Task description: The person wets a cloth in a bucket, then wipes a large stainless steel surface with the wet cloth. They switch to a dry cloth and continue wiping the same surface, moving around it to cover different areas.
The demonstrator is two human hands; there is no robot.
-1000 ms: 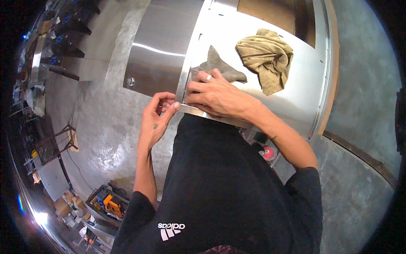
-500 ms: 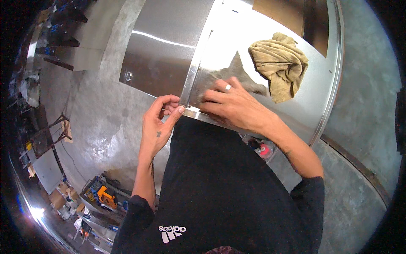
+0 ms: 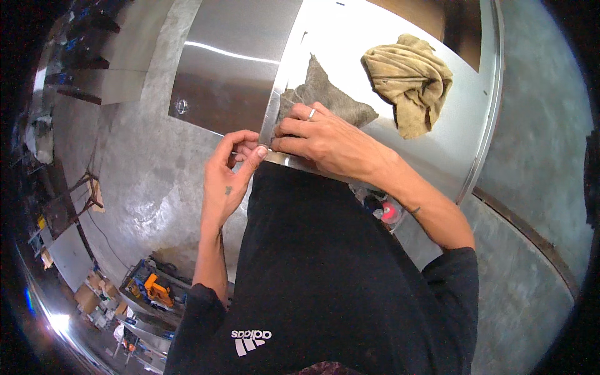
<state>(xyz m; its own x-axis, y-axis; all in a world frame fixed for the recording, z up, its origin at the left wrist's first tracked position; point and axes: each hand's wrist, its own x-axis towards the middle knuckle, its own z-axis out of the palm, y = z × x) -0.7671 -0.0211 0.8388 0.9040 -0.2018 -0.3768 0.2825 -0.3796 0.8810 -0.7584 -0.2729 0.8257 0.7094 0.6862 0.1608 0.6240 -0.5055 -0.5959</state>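
A shiny sheet-metal panel [image 3: 431, 156] with raised edges lies in front of me. My left hand [image 3: 228, 181] pinches the panel's near left corner, with the thumb on the rim and the fingers curled outside it. Just inside that corner, the curled fingers of my right hand [image 3: 340, 144] press a grey cloth [image 3: 340, 103] against the metal. The cloth spreads out beyond my knuckles in a pointed shape, and my fingers hide part of it. A crumpled tan rag [image 3: 409, 78] rests on the panel to the far right of that hand.
Left of the panel is another flat metal sheet [image 3: 228, 69] with a round hole near its corner. A toolbox with an orange tool [image 3: 156, 289] stands at lower left. Below the panel's near edge is a pink-red round object [image 3: 390, 211]. Concrete floor [image 3: 156, 181] surrounds this.
My right hand has moved left toward the corner with the grey cloth, which now shows more fully. The left hand keeps its pinch. The whole view has shifted slightly.
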